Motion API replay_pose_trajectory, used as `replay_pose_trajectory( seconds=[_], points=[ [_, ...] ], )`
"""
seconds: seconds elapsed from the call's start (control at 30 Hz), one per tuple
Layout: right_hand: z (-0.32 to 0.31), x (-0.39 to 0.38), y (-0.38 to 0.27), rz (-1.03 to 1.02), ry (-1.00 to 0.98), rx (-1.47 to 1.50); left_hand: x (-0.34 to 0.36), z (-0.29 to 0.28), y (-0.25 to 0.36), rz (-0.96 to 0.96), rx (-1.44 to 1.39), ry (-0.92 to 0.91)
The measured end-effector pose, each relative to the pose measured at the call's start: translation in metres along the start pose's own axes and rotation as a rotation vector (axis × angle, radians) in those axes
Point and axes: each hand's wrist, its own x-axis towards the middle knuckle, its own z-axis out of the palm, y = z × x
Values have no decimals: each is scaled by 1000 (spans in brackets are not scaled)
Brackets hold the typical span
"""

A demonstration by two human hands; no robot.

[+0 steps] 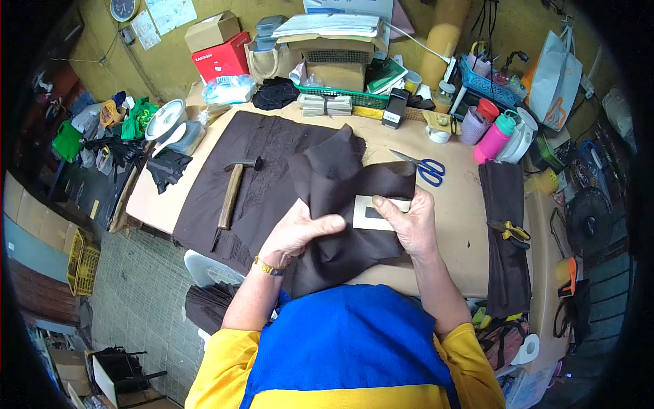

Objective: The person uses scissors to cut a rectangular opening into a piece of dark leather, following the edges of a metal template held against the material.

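A large piece of dark brown cloth [327, 177] is raised and draped between my hands in front of me. My left hand [296, 232] grips its left side, thumb on top and fingers hidden under the folds. On the right, my right hand [414, 221] pinches a cream card [364, 219] against the cloth, thumb pressing its face and fingers behind. A rectangular slot in the card shows something dark. More dark brown cloth [204, 184] lies flat on the table to the left, with a wooden-handled hammer [232, 194] resting on it.
Blue-handled scissors [429, 170] lie beyond my right hand on the tan table [449, 252]. At the right, pliers [511, 232] with yellow-and-black handles sit on folded dark cloth [503, 184]. Bottles [494, 136], baskets and boxes line the back. A white stool [204, 266] stands below the left edge.
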Motion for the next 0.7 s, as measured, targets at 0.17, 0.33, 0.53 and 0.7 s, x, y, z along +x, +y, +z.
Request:
replay_pose_trajectory(
  seconds=[0.17, 0.33, 0.53, 0.7],
  points=[
    [0, -2, 2, -29, -33, -33, 5, 6, 3, -91, 59, 68],
    [1, -2, -1, 14, -40, 33, 6, 8, 6, -112, 38, 50],
    [0, -1, 2, -15, -20, -24, 7, 11, 1, -54, 82, 96],
    [2, -2, -2, -33, 10, -109, 5, 8, 4, -10, 156, 56]
  ],
)
